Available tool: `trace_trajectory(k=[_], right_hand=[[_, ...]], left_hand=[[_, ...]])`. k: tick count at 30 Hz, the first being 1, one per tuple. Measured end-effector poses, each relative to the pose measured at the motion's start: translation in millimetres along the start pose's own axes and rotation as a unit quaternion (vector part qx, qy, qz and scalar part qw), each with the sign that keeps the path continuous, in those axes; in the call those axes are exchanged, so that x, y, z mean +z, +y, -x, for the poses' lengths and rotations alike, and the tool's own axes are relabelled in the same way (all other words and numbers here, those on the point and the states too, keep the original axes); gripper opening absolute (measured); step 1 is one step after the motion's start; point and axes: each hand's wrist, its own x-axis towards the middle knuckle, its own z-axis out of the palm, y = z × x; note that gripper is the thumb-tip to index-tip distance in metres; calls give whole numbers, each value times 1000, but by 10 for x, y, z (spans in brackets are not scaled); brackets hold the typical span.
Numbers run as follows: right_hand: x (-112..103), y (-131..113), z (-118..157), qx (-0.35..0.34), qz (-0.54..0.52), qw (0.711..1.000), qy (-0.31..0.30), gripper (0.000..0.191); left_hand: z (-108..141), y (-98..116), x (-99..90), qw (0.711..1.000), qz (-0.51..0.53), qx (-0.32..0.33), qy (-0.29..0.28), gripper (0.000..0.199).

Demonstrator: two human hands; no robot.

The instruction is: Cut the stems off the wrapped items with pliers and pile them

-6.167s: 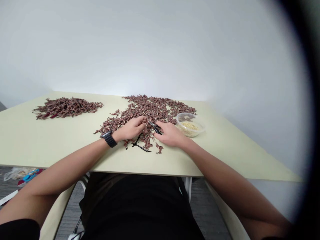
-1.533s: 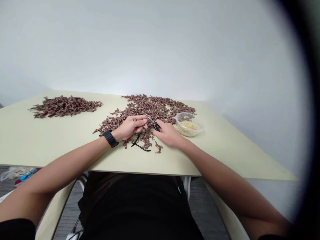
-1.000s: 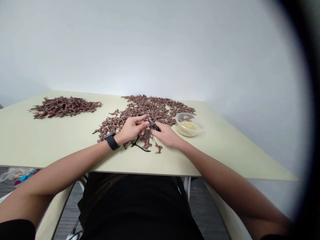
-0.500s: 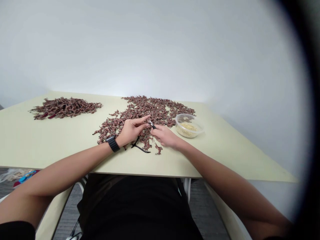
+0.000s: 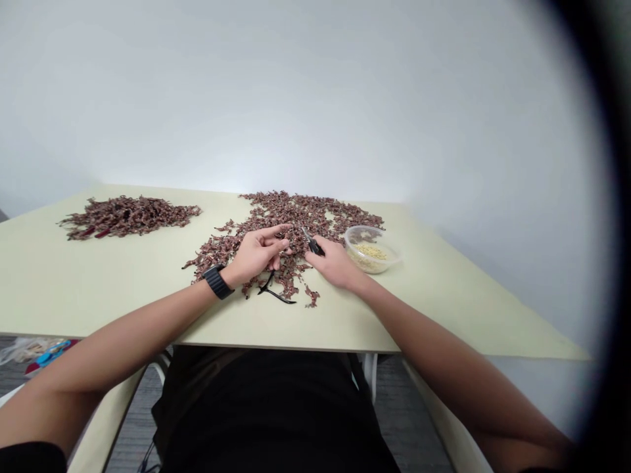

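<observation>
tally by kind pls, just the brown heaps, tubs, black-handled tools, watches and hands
Heaps: 2 (left heap, middle heap)
Tub: 1
Black-handled tools: 2 (held tool, loose tool)
Watch: 1
Hands: 2 (left hand, right hand)
Total: 8

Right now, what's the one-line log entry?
left hand: over brown pile | right hand: gripping pliers | bowl: yellow bits inside

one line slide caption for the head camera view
The right hand holds a black-handled tool near the left hand, over scattered brown pieces, beside a clear tub.
</observation>
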Motion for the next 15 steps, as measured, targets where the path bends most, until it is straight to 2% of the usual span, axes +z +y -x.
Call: trace_trajectory(k=[2,5,15], right_hand=[[16,28,8,-26,56,998,11,17],[28,43,22,-47,107,993,-7,15],[51,96,10,-56,110,992,-35,14]], left_hand=[[0,-7,0,999,43,-24,-13,71],[-4,-22,-4,997,68,-41,-14,73],[-11,-31,-3,998,59,-30,-21,70]])
